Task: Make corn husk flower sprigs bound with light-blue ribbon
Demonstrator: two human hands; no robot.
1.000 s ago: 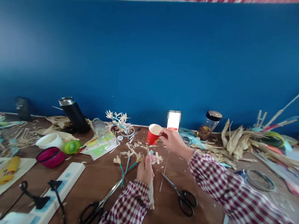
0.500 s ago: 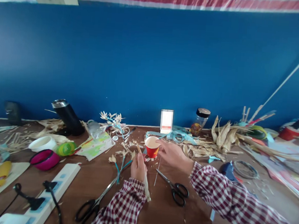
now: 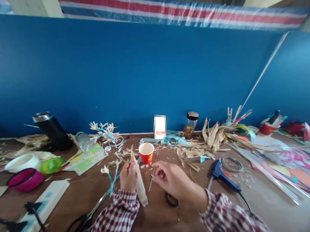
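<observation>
My left hand [image 3: 129,174] is closed around a pale strip of dried corn husk [image 3: 140,186], which slants from a pointed tip above the fingers to a wide lower end. To its right, my right hand [image 3: 173,180] hovers over the table with thumb and forefinger pinched together. Whatever the pinch holds, if anything, is too small to make out. Just beyond both hands stands a red paper cup [image 3: 146,156], upright and touched by neither. A thin white stick [image 3: 151,182] lies beside the right fingertips. Under that hand, black-handled scissors [image 3: 172,200] are mostly covered.
Larger scissors [image 3: 78,226] lie by my left sleeve, near flowers with blue stems [image 3: 114,177]. A blue glue gun [image 3: 224,177] and a wire coil [image 3: 232,164] sit right. Husks [image 3: 215,135], a lidded jar [image 3: 190,125], a black flask [image 3: 53,131] and a power strip [image 3: 48,204] surround the workspace.
My right hand has drawn back from the cup's rim toward me, now covering most of the small scissors. The left hand still grips the husk, whose broad side now shows. The view has shifted right.
</observation>
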